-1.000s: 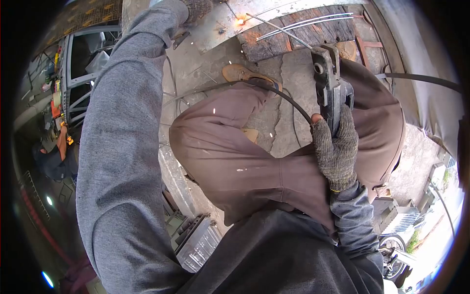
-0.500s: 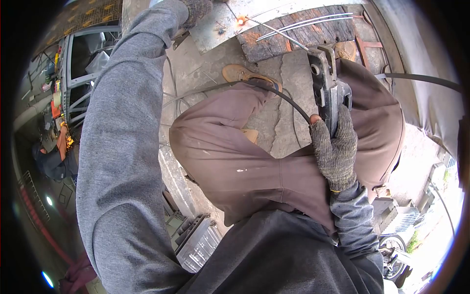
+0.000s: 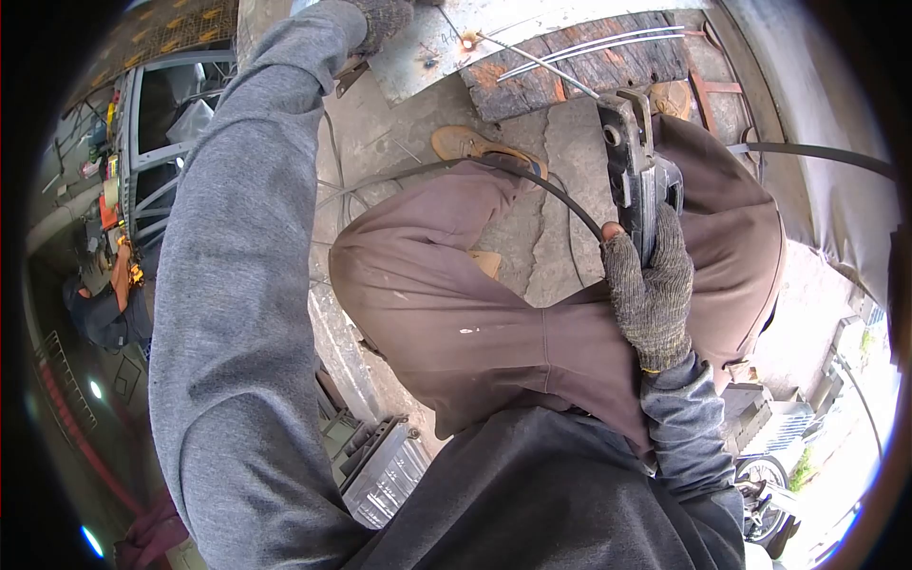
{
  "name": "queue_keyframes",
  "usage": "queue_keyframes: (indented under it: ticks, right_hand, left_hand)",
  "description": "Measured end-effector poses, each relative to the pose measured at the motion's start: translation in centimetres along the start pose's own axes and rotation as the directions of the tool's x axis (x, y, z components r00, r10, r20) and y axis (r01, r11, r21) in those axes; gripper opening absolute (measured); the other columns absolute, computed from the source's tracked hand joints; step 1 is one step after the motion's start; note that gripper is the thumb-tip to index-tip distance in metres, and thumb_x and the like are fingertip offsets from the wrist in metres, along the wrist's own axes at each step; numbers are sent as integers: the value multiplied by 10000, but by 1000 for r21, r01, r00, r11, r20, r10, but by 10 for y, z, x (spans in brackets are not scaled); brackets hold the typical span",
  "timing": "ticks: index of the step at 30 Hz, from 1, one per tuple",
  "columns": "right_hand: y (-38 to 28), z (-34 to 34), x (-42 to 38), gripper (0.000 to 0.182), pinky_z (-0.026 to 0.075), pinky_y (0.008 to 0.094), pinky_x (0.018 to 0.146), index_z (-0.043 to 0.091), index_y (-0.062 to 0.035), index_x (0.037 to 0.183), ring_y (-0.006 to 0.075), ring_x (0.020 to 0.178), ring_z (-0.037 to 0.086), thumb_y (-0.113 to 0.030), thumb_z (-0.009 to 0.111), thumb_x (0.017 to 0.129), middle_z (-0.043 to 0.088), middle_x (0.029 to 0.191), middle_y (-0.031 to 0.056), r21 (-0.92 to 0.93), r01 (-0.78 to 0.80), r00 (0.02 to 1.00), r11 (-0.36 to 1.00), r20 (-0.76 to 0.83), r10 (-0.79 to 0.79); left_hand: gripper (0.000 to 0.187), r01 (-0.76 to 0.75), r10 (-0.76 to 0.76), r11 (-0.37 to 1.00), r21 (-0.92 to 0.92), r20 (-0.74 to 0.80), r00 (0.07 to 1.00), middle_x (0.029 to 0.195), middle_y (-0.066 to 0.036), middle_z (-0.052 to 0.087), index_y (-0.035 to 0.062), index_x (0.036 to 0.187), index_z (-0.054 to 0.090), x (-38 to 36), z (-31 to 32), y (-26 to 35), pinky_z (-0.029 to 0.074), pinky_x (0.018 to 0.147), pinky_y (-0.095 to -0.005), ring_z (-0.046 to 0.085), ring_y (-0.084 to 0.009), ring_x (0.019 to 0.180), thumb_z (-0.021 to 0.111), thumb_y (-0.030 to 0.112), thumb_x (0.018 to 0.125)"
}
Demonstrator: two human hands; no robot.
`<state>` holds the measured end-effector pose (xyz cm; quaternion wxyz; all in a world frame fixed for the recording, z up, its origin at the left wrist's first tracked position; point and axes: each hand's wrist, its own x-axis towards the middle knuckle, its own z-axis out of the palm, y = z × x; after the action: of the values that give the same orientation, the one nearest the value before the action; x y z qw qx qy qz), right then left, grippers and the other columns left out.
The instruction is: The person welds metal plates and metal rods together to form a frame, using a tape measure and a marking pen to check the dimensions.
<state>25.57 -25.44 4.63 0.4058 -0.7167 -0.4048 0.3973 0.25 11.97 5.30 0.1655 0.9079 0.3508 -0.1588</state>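
Note:
My right hand (image 3: 651, 299), in a grey knit glove, is wrapped round a black and metal welding electrode holder (image 3: 638, 176). From its jaws a thin electrode (image 3: 541, 65) reaches up and left to a small orange-brown spot (image 3: 468, 41) on a metal sheet (image 3: 404, 71). A black cable (image 3: 570, 201) runs beside my right thumb. At the top edge my left hand (image 3: 383, 21), also gloved, is by the sheet's left side; its fingers are partly cut off by the frame, and what they touch is hidden.
Two thin rods (image 3: 589, 51) lie on a charred wooden board (image 3: 541, 84). My shoe (image 3: 463, 142) stands on the concrete floor, where cables run. A metal frame (image 3: 142, 142) and a crouching co-worker (image 3: 104, 313) are at the left, a bicycle wheel (image 3: 763, 494) at the lower right.
The bright orange glow at the electrode's tip has faded to a small dull spot. The co-worker at the left has shifted slightly. My hands have stayed nearly still.

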Motion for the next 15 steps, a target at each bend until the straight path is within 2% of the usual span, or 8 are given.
queue_keyframes:
  ticks: [2, 4, 8, 10, 14, 15]
  right_hand:
    - [0, -1, 0, 285, 472, 253, 593, 598, 15, 1139, 77, 652, 561, -182, 692, 957, 632, 744, 24, -9, 6, 1000, 1000, -5, -7]
    - [-1, -4, 2, 579, 549, 364, 663, 530, 105, 1288, 292, 739, 725, -288, 731, 914, 697, 849, 241, 4, -72, 996, 997, 56, 72]
    - [-3, -4, 3, 578, 548, 362, 664, 531, 106, 1286, 295, 736, 724, -284, 735, 911, 696, 841, 237, 22, -94, 994, 995, 65, 92]
    - [0, -1, 0, 303, 449, 244, 568, 590, 14, 1167, 65, 640, 548, -188, 686, 963, 616, 738, 10, 25, 5, 1000, 1000, -14, -5]
    - [4, -3, 1, 293, 450, 247, 577, 591, 7, 1179, 68, 649, 544, -173, 679, 965, 611, 768, 4, 25, 18, 998, 1000, -67, -17]
    - [3, -5, 1, 395, 489, 288, 637, 574, 44, 1215, 119, 705, 594, -218, 702, 949, 647, 820, 75, 80, -18, 996, 997, -81, 24]
  left_hand:
    - [518, 1, -1, 1000, -2, 4, 1000, 1278, -180, 630, 104, 1216, 669, 3, 0, -2, 447, 1053, -377, 570, -308, 1258, 586, -60, 731]
    - [519, 2, -2, 1000, -3, 7, 1000, 1279, -180, 629, 104, 1217, 669, 4, 0, -6, 447, 1054, -377, 569, -307, 1259, 586, -60, 731]
    - [520, 5, -5, 1000, -5, 11, 1000, 1282, -180, 628, 104, 1218, 668, 0, -3, -5, 446, 1055, -377, 568, -307, 1261, 586, -60, 732]
    - [521, 5, -5, 1000, -4, 8, 1000, 1284, -180, 627, 105, 1219, 667, 4, -2, -4, 446, 1055, -376, 567, -306, 1262, 585, -60, 732]
    - [522, -6, 6, 1000, 10, -20, 1000, 1287, -181, 626, 105, 1221, 666, 1, -14, 25, 446, 1056, -376, 566, -306, 1264, 585, -61, 732]
    - [523, -14, 14, 1000, 17, -35, 999, 1287, -181, 625, 105, 1221, 666, -11, -19, 40, 445, 1056, -376, 566, -306, 1265, 585, -61, 732]
